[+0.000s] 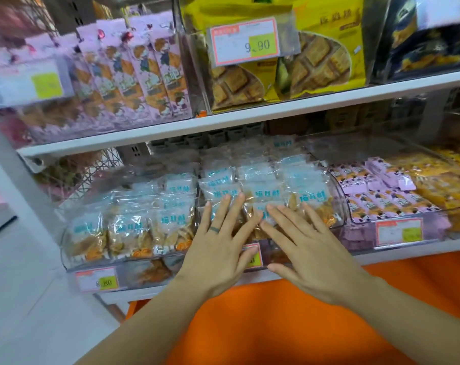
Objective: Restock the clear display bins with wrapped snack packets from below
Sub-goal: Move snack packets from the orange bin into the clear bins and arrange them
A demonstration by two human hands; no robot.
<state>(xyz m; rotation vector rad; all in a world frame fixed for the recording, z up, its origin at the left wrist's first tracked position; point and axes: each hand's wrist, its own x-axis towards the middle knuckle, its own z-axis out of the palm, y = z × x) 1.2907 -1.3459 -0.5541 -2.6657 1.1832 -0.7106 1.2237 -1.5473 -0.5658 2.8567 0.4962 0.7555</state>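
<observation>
Hands: nearest the lens, two bare forearms reach forward; the left hand (218, 246) and right hand (310, 248) lie side by side, just apart. Fingers are straight and spread, and both hands press flat on the packets and grip nothing.
Shelving: a white upper shelf board (250, 114) runs across above the bins; an orange surface (276, 325) fills the space under the lower shelf.
Middle clear bin (337, 201): curved see-through front, directly under both hands, heaped up to its front wall.
Left clear bin (65, 248): touching the middle one, holding the same goods and about as full.
Right bin (355, 219): rows of small pink packets (360, 196), with yellow-orange ones beyond.
Upper stock: tall pink packs (134, 69) and yellow biscuit bags (323, 56) behind clear fronts.
Snack packets (263, 192): clear wrappers with blue print, lying in overlapping rows in the middle bin; fingertips of both hands touch the front row.
Price tag (246, 42): reads 9.90, clipped to the upper bin; a blurred tag (97, 279) sits under the left bin.
Ring (214, 229): dark band on a left finger.
Progress: filling looks close to done here, and the hands seem to be levelling the pile. No packet is held. The stock below is out of view, so I cannot tell how much is left to load.
</observation>
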